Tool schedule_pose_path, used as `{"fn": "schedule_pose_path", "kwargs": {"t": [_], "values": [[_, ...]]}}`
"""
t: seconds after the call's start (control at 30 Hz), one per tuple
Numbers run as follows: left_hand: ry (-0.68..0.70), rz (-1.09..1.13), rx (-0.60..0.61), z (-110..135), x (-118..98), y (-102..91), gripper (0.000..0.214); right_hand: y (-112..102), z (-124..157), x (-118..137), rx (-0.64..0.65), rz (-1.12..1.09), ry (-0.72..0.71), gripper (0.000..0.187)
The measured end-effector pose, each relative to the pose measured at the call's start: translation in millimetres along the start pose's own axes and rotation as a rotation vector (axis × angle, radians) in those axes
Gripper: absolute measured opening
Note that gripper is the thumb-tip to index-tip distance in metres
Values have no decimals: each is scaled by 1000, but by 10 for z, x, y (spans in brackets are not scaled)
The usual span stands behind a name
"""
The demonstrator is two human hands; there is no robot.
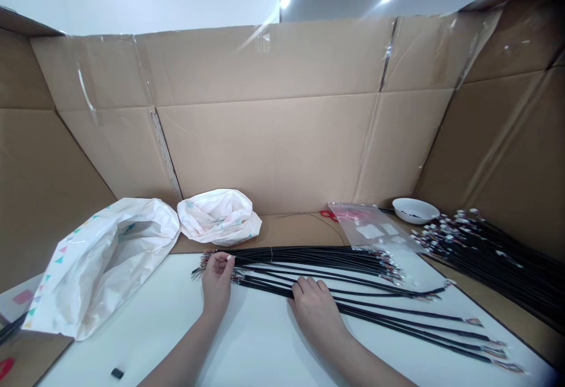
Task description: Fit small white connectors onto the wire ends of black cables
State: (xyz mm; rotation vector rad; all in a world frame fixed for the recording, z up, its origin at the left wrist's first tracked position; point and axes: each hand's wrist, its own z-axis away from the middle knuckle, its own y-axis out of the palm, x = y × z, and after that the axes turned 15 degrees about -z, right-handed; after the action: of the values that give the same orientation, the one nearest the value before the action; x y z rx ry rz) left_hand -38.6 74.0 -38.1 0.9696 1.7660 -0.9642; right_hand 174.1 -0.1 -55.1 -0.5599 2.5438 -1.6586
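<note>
A bundle of black sheathed cables (pixel 318 260) lies across a white sheet (pixel 247 346), with small coloured wires and connectors at its ends. My left hand (pixel 216 281) is shut around the left end of the bundle. My right hand (pixel 314 310) rests palm down on several looser cables (pixel 375 307), its fingers over them; it does not visibly close on them. Those looser cables fan out to the right, ending in small multicoloured connectors (pixel 507 366).
Cardboard panels (pixel 265 140) wall the back and sides. Two white plastic bags (pixel 106 263) lie at the left, and a clear zip bag (pixel 371 228) and a white bowl (pixel 414 210) stand behind the cables. A large pile of similar cables (pixel 494 269) lies at the right. A small black object (pixel 117 373) sits near the bottom edge.
</note>
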Motion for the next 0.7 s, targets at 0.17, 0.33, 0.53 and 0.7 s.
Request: {"fn": "schedule_pose_path", "kwargs": {"t": [0.17, 0.33, 0.53, 0.7], "values": [[-29, 13, 39, 14, 15, -23, 31, 103, -8, -28, -36, 46, -44, 4], [-62, 7, 38, 63, 1, -43, 35, 94, -10, -44, -100, 52, -69, 7], [-67, -10, -16, 100, 3, -34, 44, -21, -4, -54, -203, -21, -46, 19], [-62, -18, -53, 99, 20, -34, 48, -59, -8, -76, -279, -82, -71, 37]]}}
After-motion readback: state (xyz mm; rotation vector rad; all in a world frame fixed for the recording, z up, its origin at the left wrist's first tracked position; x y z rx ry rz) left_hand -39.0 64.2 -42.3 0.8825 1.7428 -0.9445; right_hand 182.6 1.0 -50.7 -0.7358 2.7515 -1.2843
